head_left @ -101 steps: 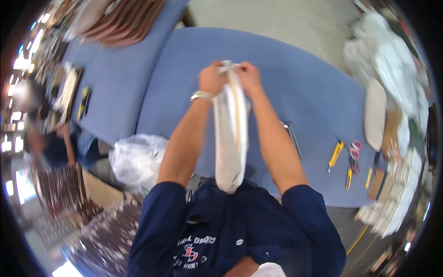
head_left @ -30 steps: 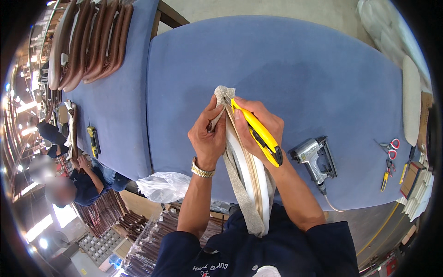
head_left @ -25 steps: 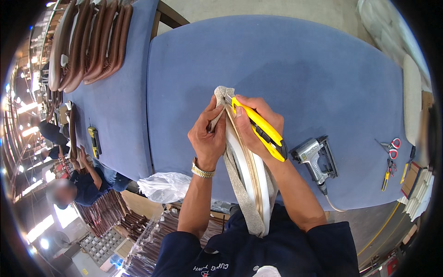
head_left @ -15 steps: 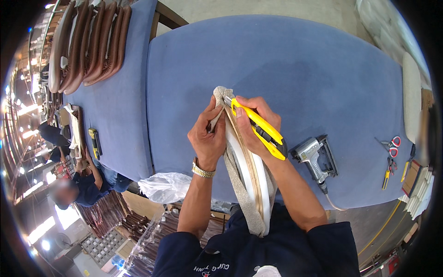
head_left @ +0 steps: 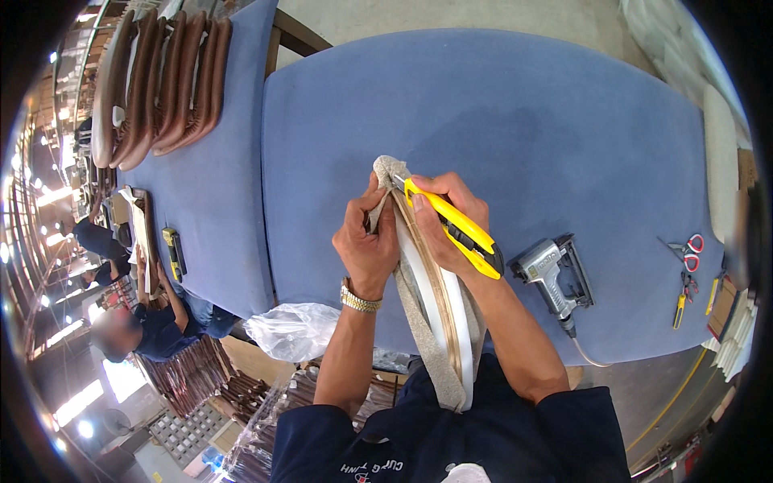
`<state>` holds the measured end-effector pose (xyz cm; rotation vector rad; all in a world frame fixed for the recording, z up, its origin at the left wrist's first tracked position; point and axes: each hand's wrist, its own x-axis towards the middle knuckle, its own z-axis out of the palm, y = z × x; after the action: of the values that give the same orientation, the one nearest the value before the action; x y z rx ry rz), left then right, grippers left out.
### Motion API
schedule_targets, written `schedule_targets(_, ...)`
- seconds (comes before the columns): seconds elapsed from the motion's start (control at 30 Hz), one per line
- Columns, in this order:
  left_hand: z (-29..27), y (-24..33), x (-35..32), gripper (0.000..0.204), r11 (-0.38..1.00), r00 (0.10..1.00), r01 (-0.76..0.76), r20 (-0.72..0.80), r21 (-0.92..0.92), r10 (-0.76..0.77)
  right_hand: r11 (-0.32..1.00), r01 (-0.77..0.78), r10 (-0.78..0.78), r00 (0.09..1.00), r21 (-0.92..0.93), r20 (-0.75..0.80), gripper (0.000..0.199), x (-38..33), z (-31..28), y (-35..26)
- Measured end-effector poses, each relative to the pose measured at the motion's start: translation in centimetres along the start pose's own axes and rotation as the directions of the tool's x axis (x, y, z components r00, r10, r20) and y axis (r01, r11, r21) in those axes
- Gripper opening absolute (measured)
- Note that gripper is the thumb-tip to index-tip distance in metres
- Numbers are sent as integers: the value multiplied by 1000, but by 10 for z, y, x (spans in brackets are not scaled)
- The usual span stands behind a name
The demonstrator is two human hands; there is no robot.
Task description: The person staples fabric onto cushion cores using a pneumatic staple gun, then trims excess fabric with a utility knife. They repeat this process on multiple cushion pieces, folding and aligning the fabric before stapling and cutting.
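Note:
A long, narrow padded panel (head_left: 442, 310) stands on its edge between my forearms, showing a wooden core, white foam and loose beige-grey fabric (head_left: 419, 338). My left hand (head_left: 366, 241) is closed on the fabric near the panel's far end. My right hand (head_left: 452, 213) grips a yellow utility knife (head_left: 455, 225) with black parts. The knife's metal tip points at the gathered fabric at the far end, close to my left fingertips. Whether the blade is cutting into the cloth I cannot tell.
A staple gun (head_left: 554, 274) with a hose lies right on the blue table (head_left: 483, 97). Farther right are scissors (head_left: 691, 251) and pliers (head_left: 683, 302). Brown padded pieces (head_left: 165, 80) stand far left, near a yellow-black tool (head_left: 173, 253). A plastic bag (head_left: 294, 328) hangs at the near edge; a co-worker (head_left: 161, 322) is left.
The whole view has shifted slightly. My hands, the knife and the padded panel keep nearly the same pose.

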<state>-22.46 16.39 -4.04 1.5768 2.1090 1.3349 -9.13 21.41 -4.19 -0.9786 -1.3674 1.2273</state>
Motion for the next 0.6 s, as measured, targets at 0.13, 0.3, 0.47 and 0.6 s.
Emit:
schedule_targets(0.13,-3,3,0,9,999,1000,18,23,35,-19,1000,-9,10,999,-13,44,16,-2,-3,-4)
schedule_targets(0.3,-3,3,2,9,999,1000,3,21,48,-4,999,43,-42,998,-25,49,16,-3,-6,-6)
schedule_targets(0.47,-6,8,2,8,995,996,81,27,60,-83,998,61,-60,998,-15,29,15,-3,-3,-5)
schedule_targets(0.6,-8,12,7,11,989,990,132,43,63,-135,1000,22,-22,999,-6,34,16,-5,-3,-6)
